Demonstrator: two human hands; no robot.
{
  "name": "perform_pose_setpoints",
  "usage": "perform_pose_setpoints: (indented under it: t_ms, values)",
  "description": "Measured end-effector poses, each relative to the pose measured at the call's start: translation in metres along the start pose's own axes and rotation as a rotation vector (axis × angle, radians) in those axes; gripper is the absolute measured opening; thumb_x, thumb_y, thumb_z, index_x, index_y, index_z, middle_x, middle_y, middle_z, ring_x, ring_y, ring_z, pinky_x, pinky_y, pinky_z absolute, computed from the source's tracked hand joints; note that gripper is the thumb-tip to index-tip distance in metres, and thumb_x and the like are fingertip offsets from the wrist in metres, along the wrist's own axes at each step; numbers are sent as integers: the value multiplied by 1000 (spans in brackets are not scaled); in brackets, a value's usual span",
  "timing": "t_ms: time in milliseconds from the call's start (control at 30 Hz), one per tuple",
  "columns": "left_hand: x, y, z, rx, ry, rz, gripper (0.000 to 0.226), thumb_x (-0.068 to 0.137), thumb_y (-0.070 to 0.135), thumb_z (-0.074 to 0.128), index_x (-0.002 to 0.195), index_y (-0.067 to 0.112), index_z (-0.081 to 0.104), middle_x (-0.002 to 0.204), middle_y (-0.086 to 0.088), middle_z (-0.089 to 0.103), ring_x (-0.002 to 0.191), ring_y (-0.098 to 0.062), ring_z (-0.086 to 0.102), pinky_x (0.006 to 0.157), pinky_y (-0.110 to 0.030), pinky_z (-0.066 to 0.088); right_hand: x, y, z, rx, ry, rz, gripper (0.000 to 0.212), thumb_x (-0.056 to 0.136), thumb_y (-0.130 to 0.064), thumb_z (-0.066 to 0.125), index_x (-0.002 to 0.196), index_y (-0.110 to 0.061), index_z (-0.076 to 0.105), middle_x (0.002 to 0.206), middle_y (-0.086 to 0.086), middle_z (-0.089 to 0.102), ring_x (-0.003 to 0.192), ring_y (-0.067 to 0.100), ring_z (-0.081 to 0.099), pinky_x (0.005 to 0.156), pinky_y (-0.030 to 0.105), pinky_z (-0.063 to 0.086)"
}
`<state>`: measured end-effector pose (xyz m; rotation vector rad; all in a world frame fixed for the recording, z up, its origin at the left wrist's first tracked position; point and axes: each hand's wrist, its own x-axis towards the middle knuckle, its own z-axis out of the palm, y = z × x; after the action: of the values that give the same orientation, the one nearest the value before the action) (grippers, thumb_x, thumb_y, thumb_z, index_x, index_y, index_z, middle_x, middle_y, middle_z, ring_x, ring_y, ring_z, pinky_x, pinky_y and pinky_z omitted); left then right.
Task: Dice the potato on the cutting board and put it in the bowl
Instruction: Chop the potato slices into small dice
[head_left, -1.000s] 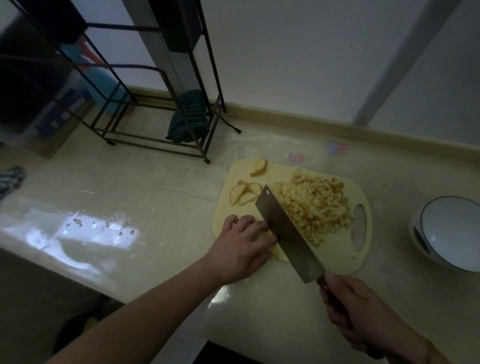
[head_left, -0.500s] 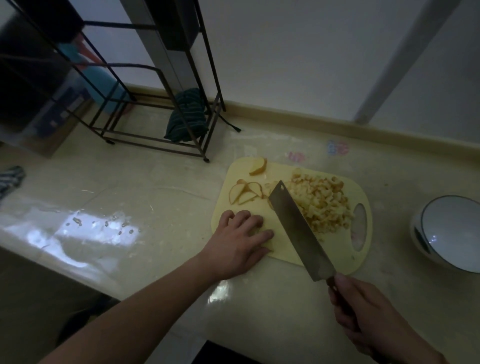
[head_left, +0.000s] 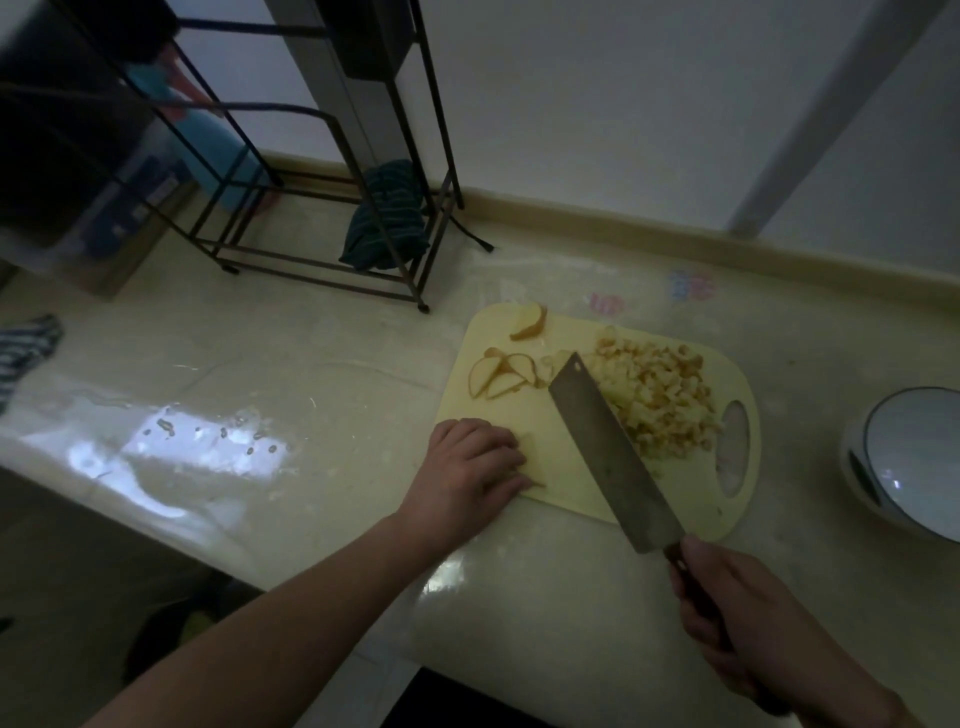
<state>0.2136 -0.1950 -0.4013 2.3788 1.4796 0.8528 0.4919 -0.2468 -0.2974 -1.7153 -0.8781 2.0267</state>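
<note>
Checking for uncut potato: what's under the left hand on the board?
A pale potato piece shows past the left hand on the cutting board; the knuckles cover whatever else lies beneath.

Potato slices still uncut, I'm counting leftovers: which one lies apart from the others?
The slice at the cutting board's far edge lies alone; the other slices overlap in a cluster nearer the left hand.
</note>
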Motion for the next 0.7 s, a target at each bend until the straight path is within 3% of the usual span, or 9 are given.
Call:
perform_pose_setpoints:
  t_ms: [133,267,400,533,700]
  values:
    - [1,7,3,-3,-3,-51,24,86,39,74,93,17,75,106,1,69,100,-22,62,86,-42,43,5,7,22,-266,97,-199,69,69,-87,45,70,-19,54,47,-2,43,42,10,38,40,21,29]
    - [0,9,-2,-25,-4,75,14,92,23,70,93,10,74,105,-9,66,95,-29,64,82,-42,48,6,16,34,-457,211,-316,55,80,-77,37,75,-25,54,50,1,55,44,6,47,53,28,37]
    - [5,8,-2,-34,-69,193,12,94,14,68,92,4,75,97,-12,68,90,-30,64,79,-41,51,6,22,41,-453,212,-314,55,69,-75,33,73,-24,53,50,2,55,45,6,48,54,30,38]
    - [10,12,-2,-52,-81,197,12,94,11,68,91,1,74,95,-13,67,87,-31,62,74,-38,53,3,21,46,-464,210,-345,53,80,-74,38,71,-23,51,52,4,55,47,6,49,54,27,38]
    - [14,16,3,-62,-68,168,13,94,11,65,93,2,75,94,-12,68,86,-30,63,72,-38,53,3,21,47,-500,198,-332,34,90,-51,44,72,-23,50,54,5,55,47,7,48,56,31,39]
